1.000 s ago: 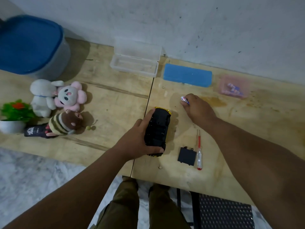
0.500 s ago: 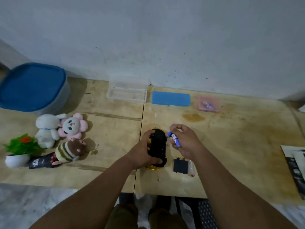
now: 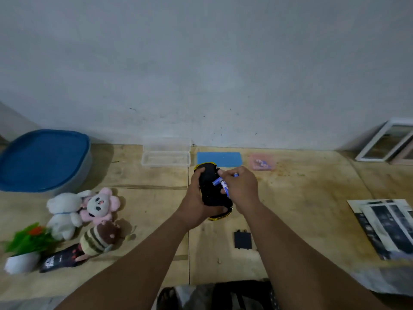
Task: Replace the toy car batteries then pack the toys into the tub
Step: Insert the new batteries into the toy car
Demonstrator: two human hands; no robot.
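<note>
My left hand [image 3: 196, 202] grips the toy car [image 3: 210, 189], held upside down above the wooden table [image 3: 312, 209], its black underside up and yellow body showing at both ends. My right hand [image 3: 242, 189] holds blue batteries [image 3: 221, 183] against the car's underside. The black battery cover [image 3: 243, 240] lies on the table near my right forearm. The tub [image 3: 42, 161] with its blue lid stands at the far left. Three plush toys lie left of centre: white [image 3: 63, 212], pink [image 3: 100, 205], striped brown [image 3: 100, 237].
By the wall lie a clear open case [image 3: 166, 153], a blue pad [image 3: 220, 159] and a pink bag of batteries [image 3: 261, 162]. A potted plant [image 3: 24, 247] and a dark packet [image 3: 59, 260] sit front left. Printed sheets [image 3: 386, 222] and picture frames [image 3: 388, 142] are at the right.
My left hand lifted the car off the table. My right hand brought the batteries from the table beside the car onto its underside. The head tilted up, showing more wall.
</note>
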